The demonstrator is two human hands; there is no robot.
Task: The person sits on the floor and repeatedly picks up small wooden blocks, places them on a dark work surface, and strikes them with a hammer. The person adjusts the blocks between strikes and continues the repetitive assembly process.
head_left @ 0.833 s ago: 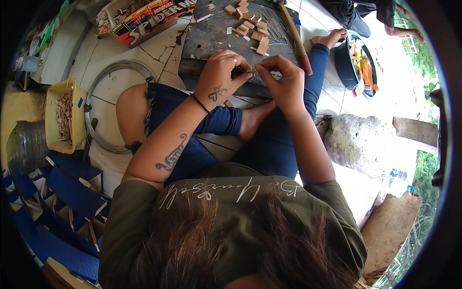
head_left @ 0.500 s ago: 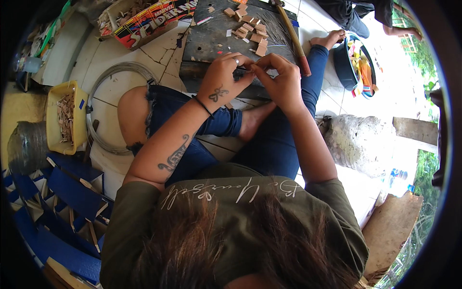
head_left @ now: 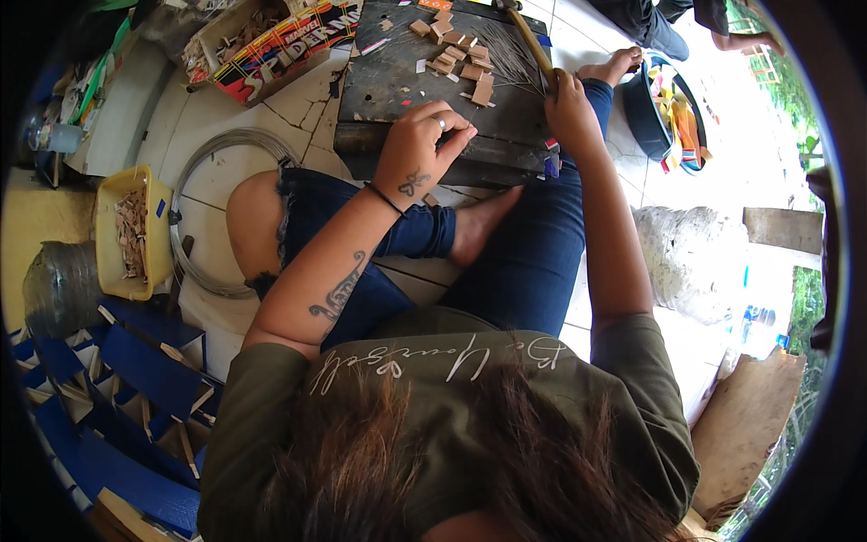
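In front of me stands a low dark work block (head_left: 379, 95) with a worn top. My left hand (head_left: 423, 137) is at its near edge, thumb and fingers pinched together; whatever is between the fingertips is too small to make out. My right hand (head_left: 571, 113) is closed around the handle end of a hammer (head_left: 533, 43), which lies along the block's right side with its head at the far end. Small wooden blocks (head_left: 471, 69) lie loosely piled on the top. Beside them, next to the hammer, are several thin metal wires (head_left: 511, 65).
To the left are a coil of wire (head_left: 185, 172), a yellow bin (head_left: 108, 230) of wood pieces and a printed cardboard box (head_left: 298, 56). Blue panels (head_left: 149, 370) are stacked at lower left. A dark tub (head_left: 643, 117) with colourful strips stands right. Another person's leg (head_left: 650, 27) shows beyond.
My hands were together over the block's near edge. The right hand has moved away to the right and taken hold of the hammer handle; the left remains pinched near the edge.
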